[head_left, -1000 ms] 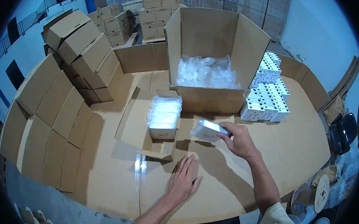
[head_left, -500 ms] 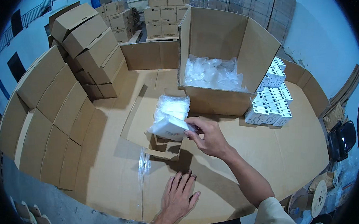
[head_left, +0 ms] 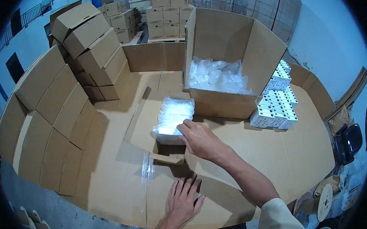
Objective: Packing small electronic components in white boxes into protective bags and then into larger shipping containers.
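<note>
An open small cardboard carton [head_left: 168, 158] lies in the middle of the cardboard-covered surface, its flap spread out to the left. Inside it stand several white packs [head_left: 173, 110] in clear plastic, in a row. My right hand [head_left: 201, 140] reaches in from the right, fingers bent and closed on the nearest white box [head_left: 165, 137], which sits low in the carton behind a gap at the near end. Part of that box is hidden by my fingers. My left hand [head_left: 183, 201] rests flat on the cardboard in front, fingers stretched out, holding nothing.
Beyond the carton stands a tall open cardboard box [head_left: 225, 104] with crumpled clear plastic bags [head_left: 218, 75] inside. Small white boxes [head_left: 275, 111] are stacked to its right. Brown cartons [head_left: 57, 145] line the left side, with more cartons [head_left: 99, 56] piled behind.
My right hand has lowered the white box from a tilted position above the carton down into it, against the other packs. My left hand has stayed in place.
</note>
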The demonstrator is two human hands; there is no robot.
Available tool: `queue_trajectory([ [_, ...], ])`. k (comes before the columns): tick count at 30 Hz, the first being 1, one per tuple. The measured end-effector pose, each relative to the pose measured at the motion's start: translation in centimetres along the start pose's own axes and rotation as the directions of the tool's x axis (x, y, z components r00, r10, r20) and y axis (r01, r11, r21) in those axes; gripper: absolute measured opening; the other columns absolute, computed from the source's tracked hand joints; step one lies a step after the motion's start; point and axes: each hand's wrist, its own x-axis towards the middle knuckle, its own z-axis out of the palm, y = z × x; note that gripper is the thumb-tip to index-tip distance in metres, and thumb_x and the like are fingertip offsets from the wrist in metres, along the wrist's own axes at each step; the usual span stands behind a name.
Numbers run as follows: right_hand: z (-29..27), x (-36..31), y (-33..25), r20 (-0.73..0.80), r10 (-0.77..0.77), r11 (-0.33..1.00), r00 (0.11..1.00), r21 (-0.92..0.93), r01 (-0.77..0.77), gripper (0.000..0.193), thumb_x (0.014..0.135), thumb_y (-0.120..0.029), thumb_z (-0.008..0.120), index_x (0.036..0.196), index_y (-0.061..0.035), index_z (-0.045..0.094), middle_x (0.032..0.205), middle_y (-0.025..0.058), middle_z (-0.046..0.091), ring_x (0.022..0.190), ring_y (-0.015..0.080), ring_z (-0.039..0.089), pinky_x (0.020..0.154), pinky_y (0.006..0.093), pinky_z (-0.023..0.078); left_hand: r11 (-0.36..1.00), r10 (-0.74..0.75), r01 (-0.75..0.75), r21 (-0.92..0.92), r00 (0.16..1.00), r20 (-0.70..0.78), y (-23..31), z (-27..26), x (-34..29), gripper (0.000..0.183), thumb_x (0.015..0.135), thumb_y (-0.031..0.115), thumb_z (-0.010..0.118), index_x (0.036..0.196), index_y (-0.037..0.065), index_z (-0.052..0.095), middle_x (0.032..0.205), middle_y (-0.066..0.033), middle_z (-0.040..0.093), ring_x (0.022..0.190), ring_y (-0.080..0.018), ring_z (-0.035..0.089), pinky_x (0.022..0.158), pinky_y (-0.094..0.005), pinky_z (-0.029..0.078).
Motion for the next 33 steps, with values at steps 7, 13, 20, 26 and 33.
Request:
queue_trajectory([
  [7,1.5,-0.5,-0.7,-0.088,0.078,0.997,0.993,-0.013,-0.079,0.028,0.096,-0.01,0.063,0.122,-0.0064,0.054,0.105,0.0197,0.059,0.094,0.0425,0.064,0.078,0.0529,0.054,1.0,0.002,-0.002,-0.015,1.0,0.004,-0.2,0.1,0.1,0.057,0.091,0.033,0.071,0.138,0.004,0.056,0.144,-0.0177,0.052,0.132,-0.0383,0.047,0.115,-0.0537,0.033],
  [13,1.8,-0.3,-0.6,-0.08,-0.023,0.99,0.997,-0.142,0.011,0.031,0.092,-0.005,0.061,0.121,-0.0121,0.054,0.103,0.0175,0.059,0.09,0.0388,0.065,0.075,0.0491,0.055,1.0,-0.008,0.008,-0.017,1.0,0.018,-0.3,0.1,0.2,0.057,0.091,0.033,0.071,0.137,0.003,0.056,0.144,-0.0172,0.051,0.132,-0.0375,0.047,0.114,-0.0535,0.034],
  [20,2.2,0.7,-0.6,-0.056,0.037,0.982,0.998,-0.181,-0.047,0.012,0.087,-0.011,0.068,0.096,-0.0043,0.064,0.103,0.0164,0.059,0.093,0.035,0.066,0.075,0.0481,0.055,0.999,-0.014,0.015,-0.042,0.999,0.029,-0.1,0.0,0.3,0.058,0.09,0.032,0.071,0.139,0.004,0.055,0.145,-0.0165,0.051,0.133,-0.0389,0.045,0.115,-0.0539,0.033],
  [26,1.3,0.5,-0.7,-0.027,0.064,0.982,0.998,-0.174,-0.067,0.022,0.088,-0.02,0.072,0.102,-0.0043,0.068,0.113,0.0152,0.059,0.102,0.0326,0.063,0.082,0.047,0.056,1.0,-0.006,0.007,-0.013,1.0,0.025,-0.1,0.3,0.1,0.061,0.09,0.032,0.073,0.141,0.006,0.053,0.147,-0.0158,0.05,0.133,-0.0405,0.045,0.115,-0.0542,0.032],
  [33,-0.5,-3.0,1.6,-0.059,0.064,0.998,0.996,0.03,-0.062,0.048,0.096,-0.028,0.069,0.139,-0.0122,0.055,0.14,0.0164,0.046,0.119,0.0367,0.057,0.098,0.049,0.052,0.997,0.0,-0.004,0.074,0.998,0.057,-0.2,1.1,1.7,0.063,0.088,0.032,0.075,0.142,0.006,0.052,0.148,-0.0149,0.048,0.131,-0.0382,0.046,0.114,-0.0532,0.034],
])
